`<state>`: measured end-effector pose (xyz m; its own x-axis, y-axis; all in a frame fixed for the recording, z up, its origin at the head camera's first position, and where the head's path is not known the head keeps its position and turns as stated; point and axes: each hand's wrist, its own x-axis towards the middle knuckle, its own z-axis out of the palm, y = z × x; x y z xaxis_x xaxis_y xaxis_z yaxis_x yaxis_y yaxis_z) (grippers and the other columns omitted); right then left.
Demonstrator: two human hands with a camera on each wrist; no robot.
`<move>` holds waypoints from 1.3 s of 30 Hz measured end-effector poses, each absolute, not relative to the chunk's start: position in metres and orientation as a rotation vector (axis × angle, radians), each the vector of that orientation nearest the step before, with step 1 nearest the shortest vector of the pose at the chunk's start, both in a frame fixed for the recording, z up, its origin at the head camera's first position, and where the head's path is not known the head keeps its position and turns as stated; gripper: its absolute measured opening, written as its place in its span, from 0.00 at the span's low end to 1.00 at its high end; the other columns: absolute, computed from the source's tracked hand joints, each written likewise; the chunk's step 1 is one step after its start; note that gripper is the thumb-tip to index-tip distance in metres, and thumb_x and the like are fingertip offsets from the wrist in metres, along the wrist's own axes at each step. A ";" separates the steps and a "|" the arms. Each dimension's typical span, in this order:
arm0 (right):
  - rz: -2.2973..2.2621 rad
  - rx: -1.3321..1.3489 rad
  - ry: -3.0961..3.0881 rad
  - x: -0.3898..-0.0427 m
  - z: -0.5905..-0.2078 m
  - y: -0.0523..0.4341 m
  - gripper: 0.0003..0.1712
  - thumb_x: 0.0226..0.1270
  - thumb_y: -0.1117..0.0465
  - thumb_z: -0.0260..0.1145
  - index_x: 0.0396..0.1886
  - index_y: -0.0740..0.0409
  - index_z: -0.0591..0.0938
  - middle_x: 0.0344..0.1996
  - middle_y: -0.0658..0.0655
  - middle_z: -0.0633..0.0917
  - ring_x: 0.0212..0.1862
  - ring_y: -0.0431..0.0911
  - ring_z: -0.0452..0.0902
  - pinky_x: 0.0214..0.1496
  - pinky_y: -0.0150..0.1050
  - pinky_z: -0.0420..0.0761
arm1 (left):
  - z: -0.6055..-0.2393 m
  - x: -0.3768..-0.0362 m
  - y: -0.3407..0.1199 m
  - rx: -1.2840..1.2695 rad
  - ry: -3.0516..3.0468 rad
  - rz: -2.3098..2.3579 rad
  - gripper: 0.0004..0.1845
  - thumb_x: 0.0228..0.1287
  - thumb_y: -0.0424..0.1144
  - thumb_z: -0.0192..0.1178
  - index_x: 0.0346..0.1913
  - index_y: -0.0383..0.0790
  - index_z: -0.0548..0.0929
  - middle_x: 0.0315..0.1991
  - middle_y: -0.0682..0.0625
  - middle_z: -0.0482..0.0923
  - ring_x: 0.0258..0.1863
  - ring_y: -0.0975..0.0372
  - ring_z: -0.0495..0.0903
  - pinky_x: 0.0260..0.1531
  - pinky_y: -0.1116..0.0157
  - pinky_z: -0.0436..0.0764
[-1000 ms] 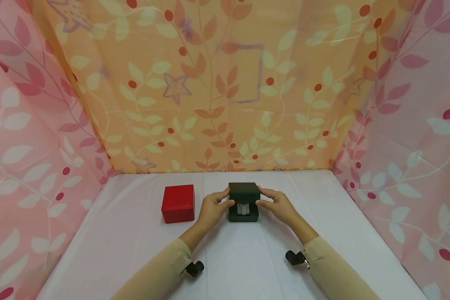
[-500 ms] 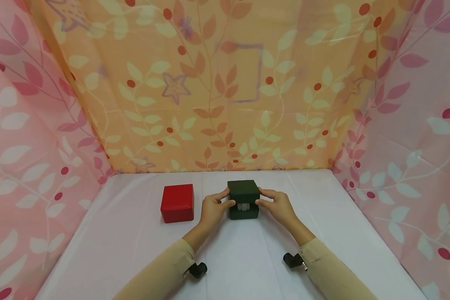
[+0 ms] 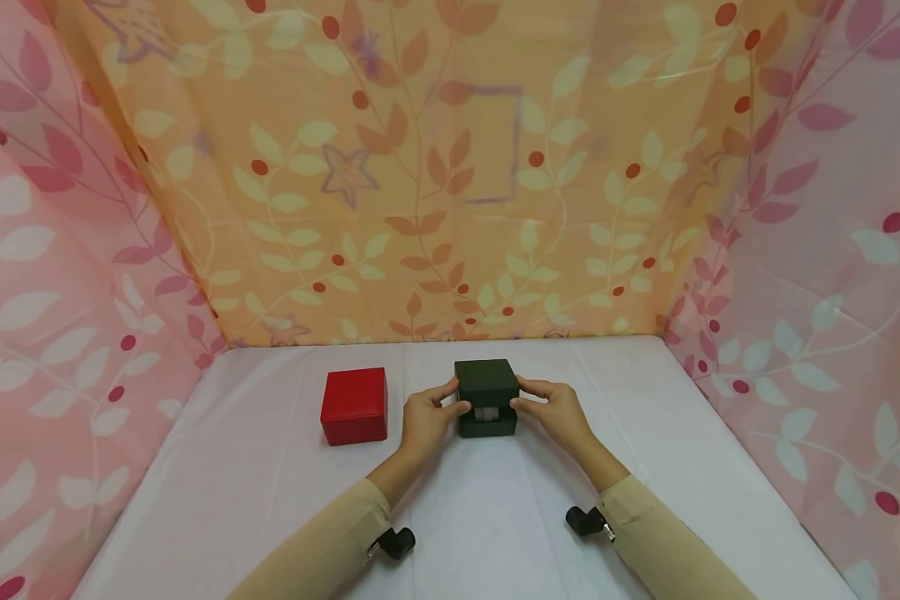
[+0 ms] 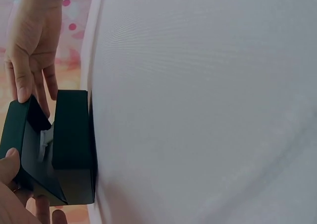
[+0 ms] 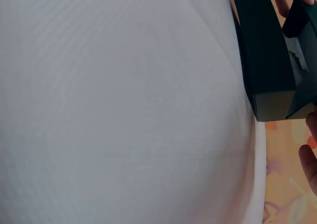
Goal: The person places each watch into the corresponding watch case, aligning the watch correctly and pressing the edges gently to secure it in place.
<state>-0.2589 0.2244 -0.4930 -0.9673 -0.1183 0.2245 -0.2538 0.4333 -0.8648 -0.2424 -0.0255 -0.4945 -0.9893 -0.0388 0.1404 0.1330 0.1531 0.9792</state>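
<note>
A dark green hinged box (image 3: 486, 385) stands on the white table (image 3: 495, 508), its lid tilted down and only a narrow gap left at the front. A pale grey cushion (image 3: 485, 413) shows through that gap. My left hand (image 3: 450, 397) pinches the lid's left side and my right hand (image 3: 521, 395) pinches its right side, thumbs at the front. The left wrist view shows the box (image 4: 72, 149) side-on, almost closed, with the right hand's fingers (image 4: 22, 75) on the lid. In the right wrist view the box (image 5: 265, 55) sits at the top right.
A closed red box (image 3: 354, 405) sits just left of my left hand. Leaf-patterned cloth walls (image 3: 450, 208) enclose the table at the back and both sides. White tabletop stretches towards me between my sleeves.
The lid of the dark green box has come down, so the gap showing the cushion has narrowed. Both hands stayed on the lid's sides.
</note>
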 end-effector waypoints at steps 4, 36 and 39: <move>1.588 0.310 -2.544 -0.258 -0.493 0.224 0.32 0.58 0.52 0.80 0.63 0.51 0.84 0.58 0.56 0.86 0.68 0.54 0.76 0.71 0.57 0.72 | -0.495 -0.243 -0.027 -0.115 -2.286 -1.947 0.26 0.57 0.36 0.77 0.60 0.40 0.85 0.60 0.54 0.83 0.72 0.51 0.71 0.68 0.49 0.73; 1.628 0.250 -2.556 -0.256 -0.497 0.223 0.31 0.55 0.60 0.81 0.61 0.57 0.85 0.57 0.59 0.87 0.67 0.56 0.77 0.71 0.58 0.71 | -0.503 -0.245 -0.027 -0.167 -2.313 -1.914 0.25 0.54 0.30 0.75 0.58 0.36 0.86 0.58 0.52 0.84 0.71 0.51 0.72 0.64 0.50 0.74; 1.611 0.244 -2.574 -0.256 -0.498 0.223 0.30 0.56 0.60 0.81 0.60 0.55 0.85 0.57 0.58 0.87 0.65 0.56 0.78 0.69 0.58 0.73 | -0.501 -0.244 -0.027 -0.183 -2.332 -1.917 0.25 0.55 0.30 0.75 0.59 0.34 0.85 0.59 0.50 0.83 0.71 0.51 0.72 0.65 0.51 0.74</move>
<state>-0.2558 0.2232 -0.4981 -0.9827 -0.0850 0.1646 -0.1852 0.4293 -0.8840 -0.2437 -0.0270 -0.5008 -0.9858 0.0187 0.1666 0.1671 0.1918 0.9671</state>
